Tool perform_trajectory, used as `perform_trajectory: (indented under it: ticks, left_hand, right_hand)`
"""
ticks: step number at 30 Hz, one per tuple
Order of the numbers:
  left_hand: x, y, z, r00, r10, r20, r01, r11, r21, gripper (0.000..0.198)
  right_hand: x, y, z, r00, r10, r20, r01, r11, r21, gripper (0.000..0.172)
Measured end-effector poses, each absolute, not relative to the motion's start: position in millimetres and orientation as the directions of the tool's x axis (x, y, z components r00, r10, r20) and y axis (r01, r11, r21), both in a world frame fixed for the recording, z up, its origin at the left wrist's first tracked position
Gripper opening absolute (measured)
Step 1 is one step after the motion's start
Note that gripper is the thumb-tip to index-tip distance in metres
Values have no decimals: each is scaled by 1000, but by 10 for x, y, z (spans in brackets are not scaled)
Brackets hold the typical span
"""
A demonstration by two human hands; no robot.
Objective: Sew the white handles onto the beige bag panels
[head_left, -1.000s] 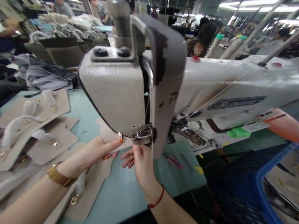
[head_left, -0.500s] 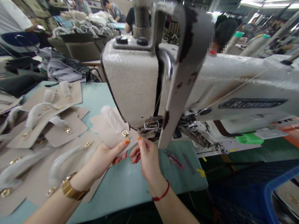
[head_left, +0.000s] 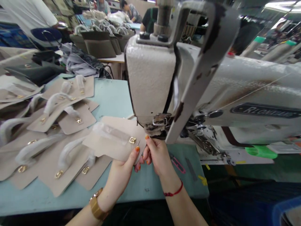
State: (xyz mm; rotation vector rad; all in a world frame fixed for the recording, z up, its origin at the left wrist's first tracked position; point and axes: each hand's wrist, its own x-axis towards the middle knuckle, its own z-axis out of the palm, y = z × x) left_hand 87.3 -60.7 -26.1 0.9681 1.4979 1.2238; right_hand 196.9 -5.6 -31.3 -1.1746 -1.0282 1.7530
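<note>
A beige bag panel [head_left: 127, 125] lies under the head of a white sewing machine [head_left: 151, 75]. Its handle [head_left: 113, 131], wrapped in clear film, stretches leftward from a gold buckle [head_left: 132, 140]. My left hand [head_left: 124, 171] is closed on the panel's near edge, thumb on top just below the buckle and fingers underneath. With thumb and fingers pinched, my right hand [head_left: 158, 155] holds the panel's right edge, close under the presser foot area. The needle and the stitching spot are hidden behind the machine head and my fingers.
Several similar beige panels [head_left: 77, 157] with wrapped handles overlap on the blue-green table [head_left: 110, 94] at left. Pink thread snips [head_left: 178, 164] and a grey blade-like strip [head_left: 191, 169] lie right of my hand. Behind are dark bags [head_left: 97, 44] and other people.
The panel has turned counterclockwise, its handle end swinging toward me, and my left hand has turned with it. My right hand stays at the edge by the machine. The camera view has shifted left.
</note>
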Motion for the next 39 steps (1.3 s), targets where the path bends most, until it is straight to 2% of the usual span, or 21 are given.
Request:
perform_trajectory:
  ticks: [3,8,15,17,19,21,22,23,24,26,27,28,30,32,35,37,39]
  left_hand:
    - [1043,-670,-255,-300,939,-169,-15,173,985,40]
    - [1260,-728,-294,-372,893,-252,-108,228,968,41]
    - [1368,-806,-432,-305,900,-312,-33,318,948,44]
    - [1315,-916,-382,-127,928,-349,34,356,934,46]
    - [1165,-1022,-209,213,922,-324,119,305,945,42]
    - [904,-1031,64,489,851,-189,201,101,974,30]
    - [738,-970,209,490,867,-93,259,-43,965,26]
    - [560,-856,338,425,905,29,329,-184,926,23]
    - [379,-690,438,292,951,103,463,-235,854,23]
    - [60,-234,509,168,954,247,694,-293,658,28]
    - [-57,24,478,186,941,283,793,-314,522,31]
    - [-138,279,412,274,917,291,853,-371,366,32]
    - [-195,709,224,438,880,182,879,-462,115,33]
    - [-168,969,47,489,862,134,866,-498,46,29]
    - [-154,1037,-58,495,861,118,868,-496,-22,13]
    - [-238,944,-9,471,872,135,882,-465,-74,20]
    - [-384,805,96,447,879,163,894,-433,-119,25]
  right_hand:
    - [2070,-13,-284,-319,890,-325,-90,-370,-925,57]
    - [2212,79,-295,-371,871,-321,3,-345,-939,55]
    - [2416,-34,-246,-387,884,-260,229,-182,-956,54]
    - [2581,-144,-298,-287,940,-185,327,-86,-941,46]
    - [2807,-274,-439,-131,991,-40,486,29,-873,38]
    - [3045,-407,-652,-31,991,134,700,117,-705,36]
    - [3146,-469,-771,-50,982,181,783,151,-604,36]
    - [3227,-526,-888,-77,974,215,843,179,-507,35]
    - [3283,-576,-996,-109,965,240,882,205,-424,34]
    - [3323,-647,-1167,-158,947,281,931,238,-277,31]
    - [3319,-666,-1226,-175,938,299,945,245,-216,30]
    - [3309,-674,-1267,-191,930,313,953,252,-167,29]
    - [3304,-670,-1295,-210,921,327,956,264,-130,29]
    - [3336,-658,-1258,-185,924,335,945,260,-197,34]
    - [3384,-681,-1072,-28,965,259,891,141,-432,37]
    - [3315,-722,-856,69,986,154,839,26,-543,37]
    - [3118,-753,-586,88,991,103,814,-12,-580,35]
